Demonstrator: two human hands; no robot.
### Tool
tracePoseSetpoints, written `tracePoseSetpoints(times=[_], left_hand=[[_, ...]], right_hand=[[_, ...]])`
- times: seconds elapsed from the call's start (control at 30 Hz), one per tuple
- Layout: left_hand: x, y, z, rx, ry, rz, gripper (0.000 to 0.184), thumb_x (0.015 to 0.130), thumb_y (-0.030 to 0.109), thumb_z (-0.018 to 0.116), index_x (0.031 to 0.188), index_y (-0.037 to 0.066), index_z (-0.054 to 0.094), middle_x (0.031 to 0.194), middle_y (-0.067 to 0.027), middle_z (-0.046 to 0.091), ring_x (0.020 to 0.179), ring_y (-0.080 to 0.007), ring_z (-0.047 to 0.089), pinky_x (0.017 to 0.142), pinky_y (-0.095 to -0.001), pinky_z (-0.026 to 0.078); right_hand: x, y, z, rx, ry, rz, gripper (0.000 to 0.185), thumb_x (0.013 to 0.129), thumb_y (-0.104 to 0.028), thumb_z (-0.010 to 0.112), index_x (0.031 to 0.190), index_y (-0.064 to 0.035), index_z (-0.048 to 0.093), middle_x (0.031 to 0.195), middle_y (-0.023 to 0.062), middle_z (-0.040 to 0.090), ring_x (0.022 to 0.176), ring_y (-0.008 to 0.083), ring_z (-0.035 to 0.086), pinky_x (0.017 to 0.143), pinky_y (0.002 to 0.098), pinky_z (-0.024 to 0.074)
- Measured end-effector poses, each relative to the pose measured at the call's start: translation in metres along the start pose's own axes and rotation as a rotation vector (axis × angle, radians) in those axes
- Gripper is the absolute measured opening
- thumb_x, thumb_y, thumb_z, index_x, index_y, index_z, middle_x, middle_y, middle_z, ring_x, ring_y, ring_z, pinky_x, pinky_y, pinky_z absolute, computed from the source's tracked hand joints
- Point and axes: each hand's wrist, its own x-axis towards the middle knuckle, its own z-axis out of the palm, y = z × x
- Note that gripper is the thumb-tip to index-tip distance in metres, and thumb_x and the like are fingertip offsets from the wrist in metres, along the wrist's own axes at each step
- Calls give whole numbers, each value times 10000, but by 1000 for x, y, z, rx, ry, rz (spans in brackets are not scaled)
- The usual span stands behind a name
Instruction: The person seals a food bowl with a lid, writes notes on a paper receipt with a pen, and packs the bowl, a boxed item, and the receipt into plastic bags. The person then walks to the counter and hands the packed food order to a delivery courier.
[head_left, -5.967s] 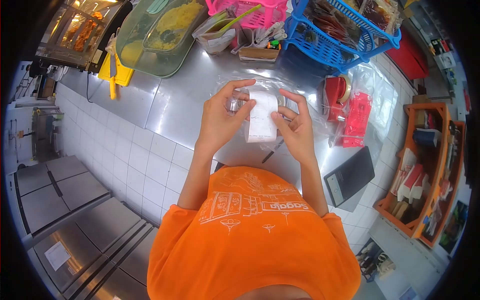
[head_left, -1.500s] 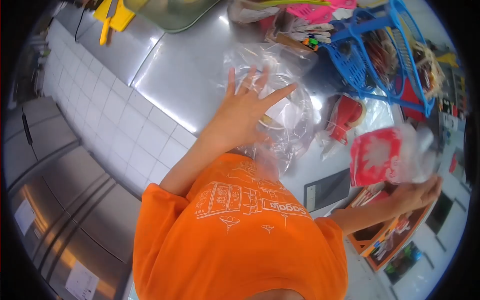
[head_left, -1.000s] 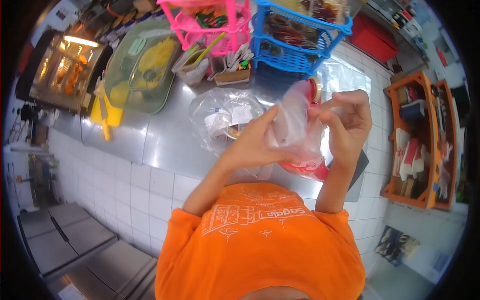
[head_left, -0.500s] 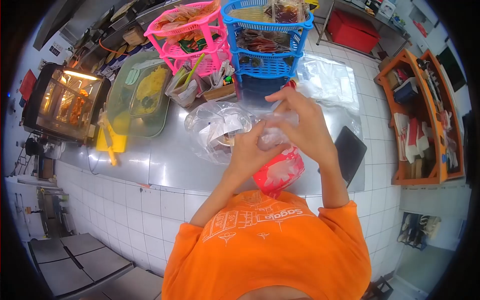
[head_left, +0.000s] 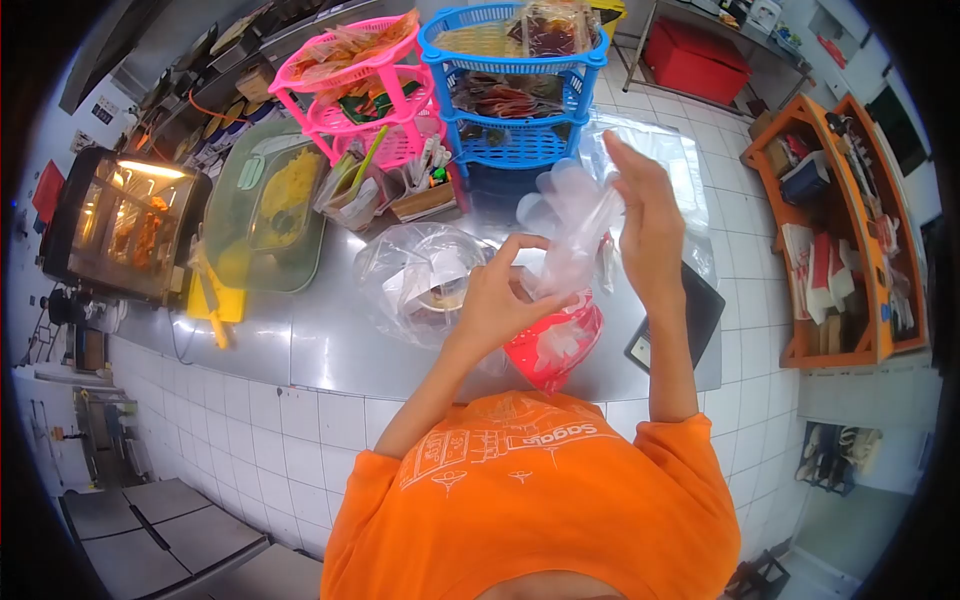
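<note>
A clear disposable plastic glove (head_left: 572, 235) hangs between my two hands above the metal table. My left hand (head_left: 497, 305) is closed, with thumb and fingers curled round the glove's lower end. My right hand (head_left: 652, 225) is raised on the glove's other side, fingers stretched out and close to the plastic. Whether it touches the glove is hard to make out. Under my hands lies a red and white plastic pack (head_left: 553, 345). Left of my left hand sits a clear plastic bag (head_left: 385, 270) around a round container, with white paper on it.
A blue tiered basket (head_left: 515, 150) and a pink one (head_left: 400, 145) hold packets. On the left are a lidded plastic tub (head_left: 235, 220), a knife (head_left: 207, 283) on a yellow board (head_left: 232, 305), and a lit display warmer (head_left: 130, 225). A dark tablet-like object (head_left: 700, 320) lies right.
My right hand has moved up and straightened its fingers. The glove, bunched between my hands before, now hangs more spread out with its finger shapes showing. My left hand stays near its place.
</note>
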Motion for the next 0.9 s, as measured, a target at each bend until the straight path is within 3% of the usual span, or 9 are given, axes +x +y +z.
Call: tracePoseSetpoints(times=[0.07, 0.23, 0.27, 0.4, 0.5, 0.53, 0.57, 0.77, 0.9], left_hand=[[9, 4, 2, 31, -18, -14, 640, 657, 249, 900, 1197, 117, 584, 671, -34, 677, 524, -91, 595, 525, -236, 460], [32, -3, 14, 99, -53, 20, 618, 690, 311, 854, 1217, 153, 573, 581, -88, 629, 510, -206, 645, 529, -316, 489], [35, -3, 17, 105, -51, 12, 613, 693, 313, 852, 1216, 153, 573, 575, -88, 623, 510, -212, 646, 528, -323, 490], [51, 0, 33, 163, 7, 47, 600, 699, 324, 855, 1198, 151, 571, 600, -111, 633, 536, -255, 664, 542, -350, 505], [63, 3, 43, 136, 3, 85, 602, 702, 332, 856, 1192, 139, 564, 630, -135, 644, 577, -274, 682, 566, -363, 518], [68, 6, 45, 123, -12, 93, 606, 703, 333, 855, 1192, 131, 560, 642, -141, 650, 594, -277, 688, 575, -366, 521], [72, 8, 47, 110, -30, 99, 610, 704, 334, 854, 1192, 123, 556, 653, -147, 655, 611, -280, 695, 585, -370, 525], [118, 10, 63, 156, -235, 236, 583, 700, 349, 847, 1141, 50, 612, 728, -149, 708, 704, -267, 725, 681, -363, 553], [186, 25, 82, 149, -334, 243, 543, 697, 340, 849, 1107, 44, 652, 766, -133, 731, 715, -247, 731, 699, -338, 557]], right_hand=[[9, 6, -14, -79, -57, 33, 327, 1034, -79, 442, 1342, -71, 553, 1300, 90, 627, 1186, 260, 599, 1026, 354, 443], [25, 15, -41, -82, -78, -184, 519, 999, -148, 507, 1491, -114, 342, 1383, 92, 569, 1214, 260, 584, 969, 320, 455], [26, 18, -47, 19, -119, -159, 594, 906, -169, 660, 1444, -105, 415, 1334, 72, 576, 1135, 249, 599, 905, 313, 466], [15, 5, -38, -219, -325, 111, 607, 770, -118, 798, 1321, -74, 546, 1020, 55, 622, 864, 167, 598, 822, 309, 476], [12, 30, -26, 56, -307, 277, 503, 786, -32, 759, 1258, -52, 586, 918, 66, 639, 786, 140, 614, 808, 279, 480], [17, 39, -34, 79, -222, 311, 384, 824, -23, 681, 1199, -44, 604, 1066, 95, 661, 771, 168, 617, 756, 299, 486], [25, 48, -45, -25, -42, 125, 313, 822, -1, 687, 1127, -36, 624, 987, 80, 677, 787, 141, 626, 779, 303, 488], [55, 98, -122, 319, 642, 201, 323, 916, -35, 677, 1217, -43, 562, 980, 23, 665, 833, 96, 612, 771, 211, 494], [27, 114, -157, 423, 913, 279, 424, 1018, -168, 533, 1410, -23, 464, 1235, 92, 617, 1138, 177, 588, 1051, 276, 401]])
